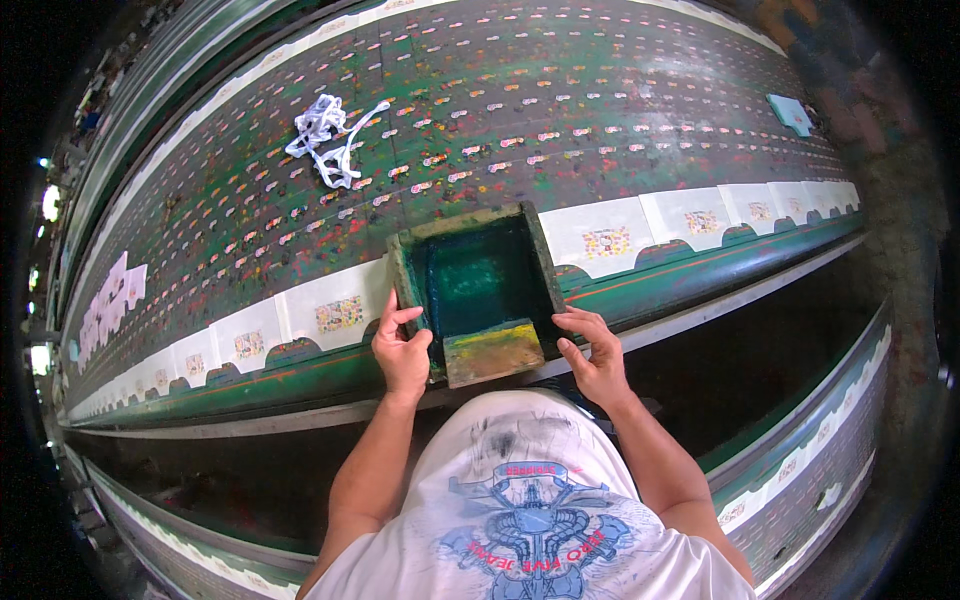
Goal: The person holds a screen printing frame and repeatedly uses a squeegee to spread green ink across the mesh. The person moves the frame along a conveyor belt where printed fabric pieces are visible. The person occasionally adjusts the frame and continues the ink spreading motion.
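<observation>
A wooden screen-printing frame (546, 260) is in front of me, with dark green mesh (475, 275) inside its stained rim. A wooden piece (493, 353) smeared yellow and green lies across its near end. My left hand (402, 358) grips the frame's left side near the front corner, thumb on the near side. On the opposite side, my right hand (594, 356) closes on the right edge. The frame overlaps the near edge of the long table, between white printed fabric pieces (340, 313); whether it rests there or is lifted, I cannot tell.
The long dark table (400, 215) carries rows of small printed motifs and paint spots. A crumpled white strip (325, 130) lies at its far left, a pale blue piece (790, 115) at far right, pinkish pieces (112, 305) at left. Another table (800, 500) stands behind me at lower right.
</observation>
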`<action>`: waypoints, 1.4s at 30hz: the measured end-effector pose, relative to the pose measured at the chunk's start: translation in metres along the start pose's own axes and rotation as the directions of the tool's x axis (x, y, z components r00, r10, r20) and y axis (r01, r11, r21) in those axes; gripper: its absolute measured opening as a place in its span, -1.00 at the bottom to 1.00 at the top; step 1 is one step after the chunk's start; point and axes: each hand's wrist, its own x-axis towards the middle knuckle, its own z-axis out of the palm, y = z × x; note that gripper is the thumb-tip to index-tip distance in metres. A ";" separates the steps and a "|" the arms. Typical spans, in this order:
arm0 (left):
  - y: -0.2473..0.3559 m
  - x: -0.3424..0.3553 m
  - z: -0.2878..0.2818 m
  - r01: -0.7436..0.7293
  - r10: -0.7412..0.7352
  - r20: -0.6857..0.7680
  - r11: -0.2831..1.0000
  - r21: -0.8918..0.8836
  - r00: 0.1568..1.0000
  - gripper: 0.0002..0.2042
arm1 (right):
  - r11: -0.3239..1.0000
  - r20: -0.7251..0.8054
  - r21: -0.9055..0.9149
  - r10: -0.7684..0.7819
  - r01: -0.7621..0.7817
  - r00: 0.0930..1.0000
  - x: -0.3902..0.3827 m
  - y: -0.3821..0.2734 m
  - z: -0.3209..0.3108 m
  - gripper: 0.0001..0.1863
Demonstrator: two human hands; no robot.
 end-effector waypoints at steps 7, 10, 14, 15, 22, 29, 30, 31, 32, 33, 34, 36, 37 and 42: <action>0.002 -0.001 0.000 0.063 -0.063 0.001 0.996 -0.055 0.998 -0.64 | 0.936 0.158 -0.198 -0.264 0.293 0.951 0.023 -0.020 -0.015 -0.64; 0.005 -0.002 0.000 0.064 -0.064 -0.009 0.997 -0.040 0.998 -0.71 | 0.879 0.343 -0.205 -0.347 0.430 0.873 0.032 -0.034 -0.004 -0.61; 0.008 -0.002 -0.001 0.070 -0.070 -0.005 0.998 -0.001 0.998 -0.73 | 0.698 0.599 -0.303 -0.390 0.649 0.699 0.047 -0.051 0.023 -0.60; 0.008 -0.003 0.000 0.075 -0.075 -0.012 0.997 -0.001 0.997 -0.73 | 0.657 0.651 -0.336 -0.356 0.675 0.671 0.050 -0.049 0.030 -0.60; 0.014 -0.004 0.005 0.116 -0.112 -0.047 0.991 0.070 0.993 -0.77 | 0.643 0.788 -0.383 -0.148 0.664 0.598 0.119 -0.073 0.035 -0.82; 0.008 -0.003 0.002 0.077 -0.074 -0.022 0.972 0.222 0.997 -0.74 | 0.682 0.650 -0.476 -0.153 0.555 0.745 0.204 -0.056 0.059 -0.64; 0.011 -0.002 0.002 0.063 -0.060 -0.020 0.970 0.236 0.998 -0.74 | 0.685 0.604 -0.496 -0.170 0.534 0.779 0.207 -0.053 0.064 -0.62; 0.012 -0.002 0.002 0.077 -0.075 -0.019 0.968 0.238 0.997 -0.74 | 0.701 0.572 -0.523 -0.133 0.484 0.810 0.207 -0.051 0.068 -0.56; 0.013 -0.001 0.002 0.090 -0.089 -0.015 0.967 0.240 0.996 -0.74 | 0.687 0.576 -0.530 -0.138 0.497 0.806 0.205 -0.050 0.069 -0.54; 0.013 -0.002 0.001 0.109 -0.109 -0.013 0.964 0.242 0.994 -0.74 | 0.674 0.583 -0.537 -0.139 0.508 0.800 0.199 -0.052 0.070 -0.52; 0.013 -0.002 0.002 0.081 -0.081 -0.012 0.964 0.253 0.997 -0.75 | 0.661 0.589 -0.544 -0.138 0.517 0.796 0.191 -0.053 0.070 -0.50; 0.013 -0.003 0.002 0.024 -0.023 -0.009 0.961 0.277 1.000 -0.76 | 0.643 0.599 -0.548 -0.144 0.535 0.787 0.173 -0.058 0.070 -0.46; 0.010 -0.003 0.001 0.012 -0.010 -0.010 0.962 0.273 1.000 -0.75 | 0.634 0.604 -0.549 -0.150 0.545 0.783 0.164 -0.060 0.071 -0.44; 0.009 -0.003 0.002 -0.043 0.043 0.004 0.974 0.223 0.999 -0.75 | 0.568 0.639 -0.556 -0.175 0.608 0.749 0.108 -0.066 0.069 -0.56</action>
